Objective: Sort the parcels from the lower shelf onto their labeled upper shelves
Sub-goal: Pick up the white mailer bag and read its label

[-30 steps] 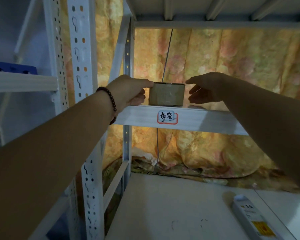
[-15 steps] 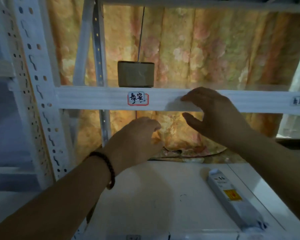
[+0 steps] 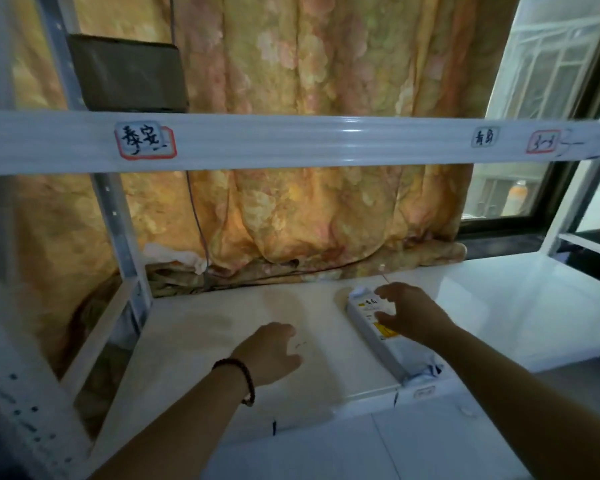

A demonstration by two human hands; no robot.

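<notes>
The long white parcel point(image 3: 381, 336) is laid diagonally, lower right, its near end at the lower shelf point(image 3: 222, 327) edge. It's covered by the spread, ungripping right hand point(image 3: 411, 317); the loosely curled left hand point(image 3: 269, 351) is kept empty over bare shelf at centre.

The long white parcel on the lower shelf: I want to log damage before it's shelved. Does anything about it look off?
Yes. The long white parcel lies at a slant on the lower shelf, and the wrapping at its near end looks crumpled, maybe torn. The right hand covers its middle, so that part can't be checked. The brown box on the upper shelf looks fine.

Floral orange curtain point(image 3: 309, 133) hangs beside a daylit barred window point(image 3: 548, 64).
</notes>
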